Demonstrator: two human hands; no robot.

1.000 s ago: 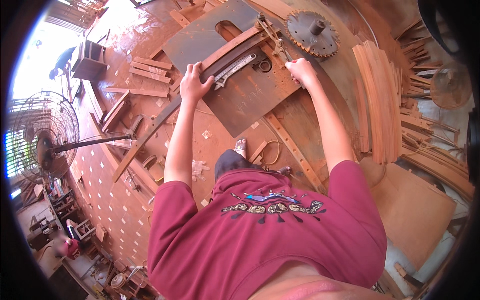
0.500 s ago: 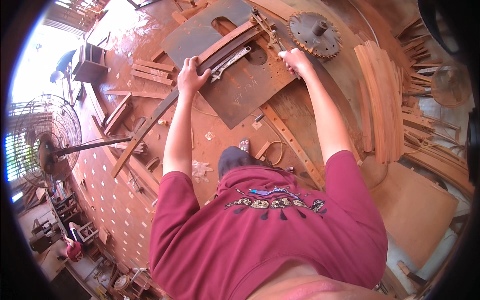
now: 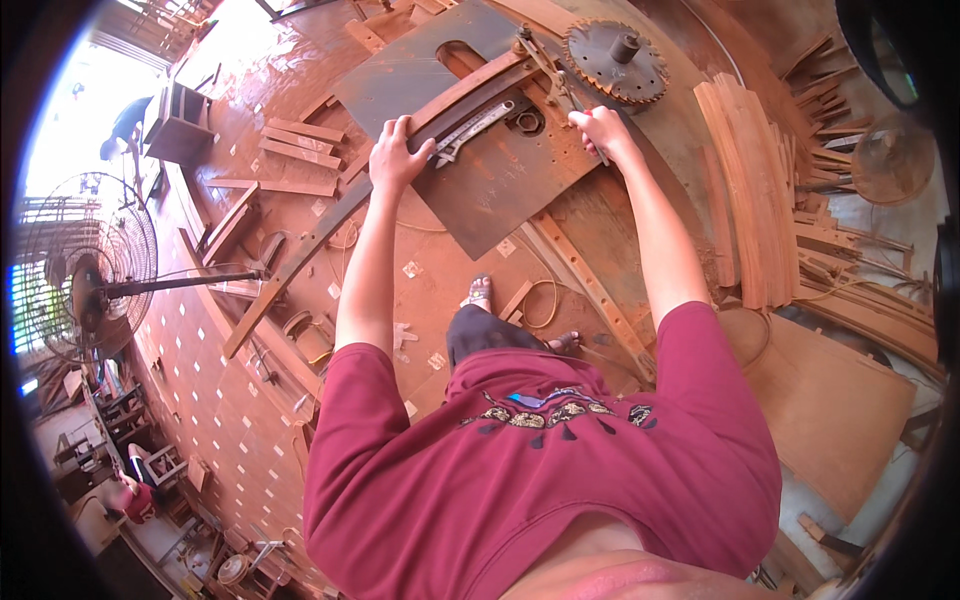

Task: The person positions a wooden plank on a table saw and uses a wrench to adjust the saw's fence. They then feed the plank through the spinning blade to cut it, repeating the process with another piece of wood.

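Note:
My left hand (image 3: 397,158) is wrapped over the near end of a curved wooden bar (image 3: 465,98), its thumb pointing toward an adjustable wrench (image 3: 474,131). That wrench lies on the dark metal saw table (image 3: 480,205), along the bar's near side. My right hand (image 3: 603,133) is closed around a thin metal tool whose lower tip shows below the fist; its exact kind is unclear. Metal clamp-like hardware (image 3: 540,62) sits at the bar's far end, just beyond that hand. A large nut (image 3: 527,122) shows in the table opening between my hands.
A toothed circular saw blade (image 3: 616,62) lies beyond my right hand. Curved wooden slats (image 3: 750,190) are stacked at the right. A long wooden beam (image 3: 290,268) slants off to the left, near a standing fan (image 3: 90,285). Another person (image 3: 137,497) is far at lower left.
The view has shifted slightly, and more of my feet shows under the table. The nut in the table opening now shows clearly. Both hands keep nearly the same places on the work.

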